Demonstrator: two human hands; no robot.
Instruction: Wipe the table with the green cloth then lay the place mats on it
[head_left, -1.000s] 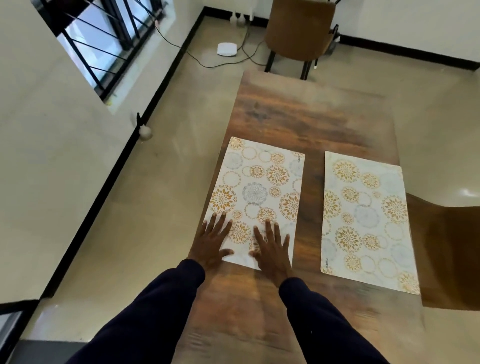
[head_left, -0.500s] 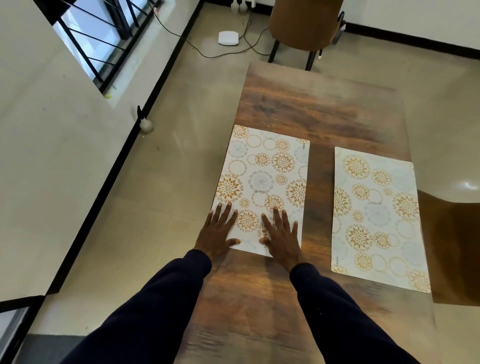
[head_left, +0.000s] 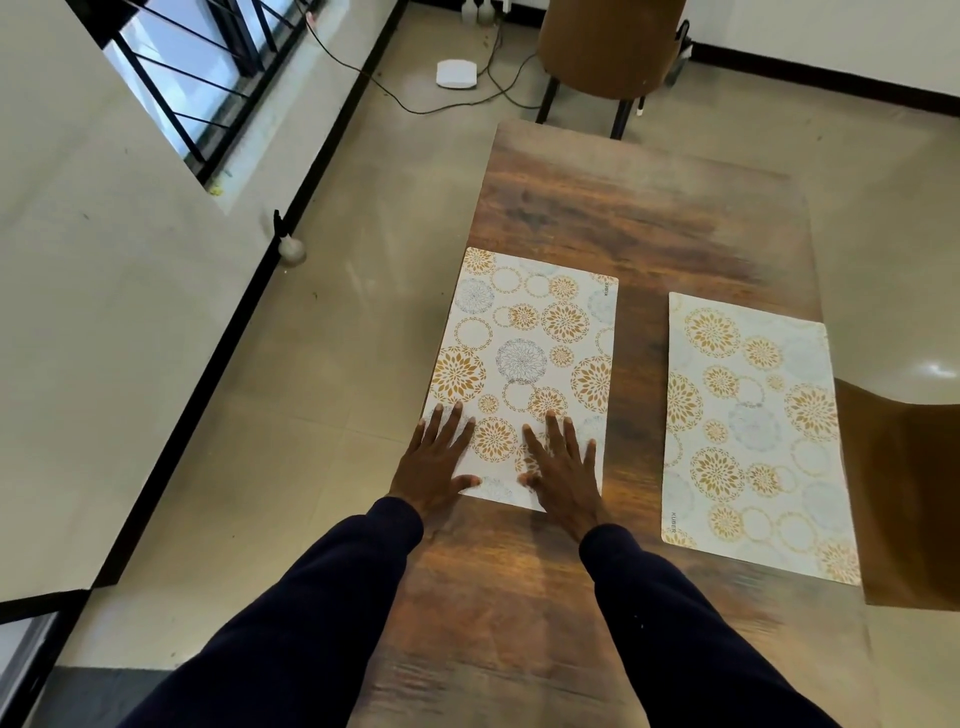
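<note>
Glossy wood-grain table; smooth matt printed place mats.

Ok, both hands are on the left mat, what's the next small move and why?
Probably lift both hands straight up. The left hand and right hand press flat on the left mat, which looks smooth and level with the right mat on the table, so nothing seems left to adjust.

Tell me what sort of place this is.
Likely a home dining area: a wooden table laid with a left place mat and a right place mat, and a brown chair at its far end.
</note>
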